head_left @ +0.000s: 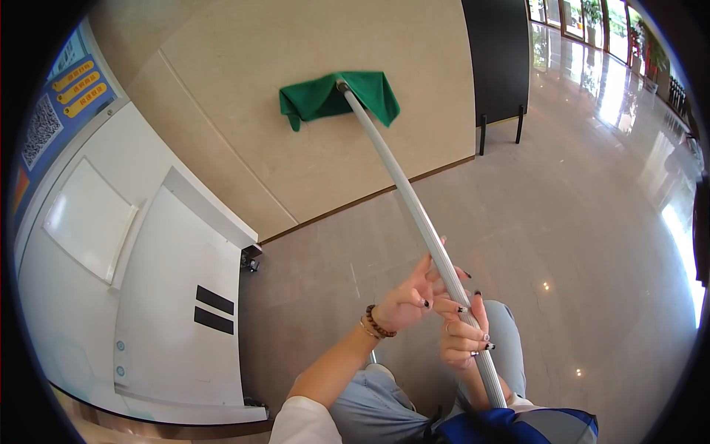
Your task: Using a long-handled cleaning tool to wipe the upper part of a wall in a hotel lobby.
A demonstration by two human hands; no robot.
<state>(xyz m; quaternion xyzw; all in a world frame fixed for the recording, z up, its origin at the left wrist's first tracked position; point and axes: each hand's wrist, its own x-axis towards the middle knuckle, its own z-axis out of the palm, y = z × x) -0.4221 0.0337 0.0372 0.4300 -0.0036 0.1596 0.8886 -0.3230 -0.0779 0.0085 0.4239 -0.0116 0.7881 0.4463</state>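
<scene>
My right hand [463, 337] grips the lower part of a ribbed metal pole [417, 205], its fingers wrapped around the shaft. Just above it, my left hand [410, 304] has its fingers spread, some of them passing behind the pole; the palm is not closed on it. The pole slants up to a green cloth [319, 99], which lies against the beige wall [222, 72] at the pole's far end. Its corners hang loose. Whatever head the cloth covers is hidden.
On the left stands a white vending-type machine [177, 311] with a recessed front and a printed panel [83, 105]. A black board [497, 61] on short legs is right of the wall. Polished floor [554, 222] stretches right towards glass doors [602, 25] and potted plants [592, 22].
</scene>
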